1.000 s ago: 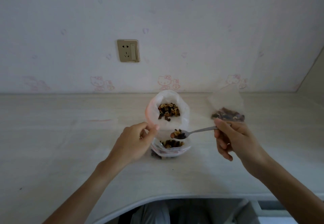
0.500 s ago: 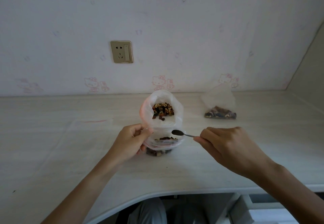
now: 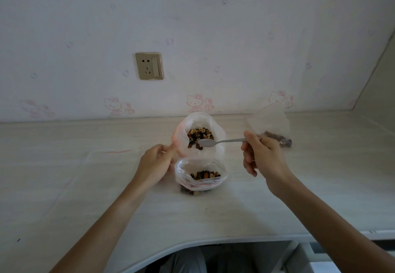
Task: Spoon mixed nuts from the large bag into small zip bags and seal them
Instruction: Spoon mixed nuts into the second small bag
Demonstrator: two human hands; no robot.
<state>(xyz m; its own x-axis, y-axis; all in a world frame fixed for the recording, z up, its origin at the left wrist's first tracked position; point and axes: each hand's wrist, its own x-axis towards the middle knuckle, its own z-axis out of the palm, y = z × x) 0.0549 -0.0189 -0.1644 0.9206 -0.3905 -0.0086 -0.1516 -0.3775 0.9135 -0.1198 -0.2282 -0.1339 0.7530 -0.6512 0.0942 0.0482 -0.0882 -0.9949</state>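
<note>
— What lies nearest on the desk (image 3: 64, 187)?

— The small zip bag (image 3: 199, 173), mouth open, some mixed nuts in its bottom; a few dark pieces show at its near base, though I cannot tell whether they are inside or under it; the left hand (image 3: 155, 166) pinches the plastic at its left rim, fingers curled.

— And the right hand (image 3: 264, 157)?

— It grips the handle of a spoon (image 3: 220, 141); the bowl looks empty and hovers over the mouth of the large bag (image 3: 201, 136), which stands open just behind the small one, nuts visible inside.

— Further back?

— A filled small bag (image 3: 275, 131) lies to the right, partly behind the right hand; beyond it the wall carries a socket (image 3: 149, 66) and pink cartoon cat prints.
</note>
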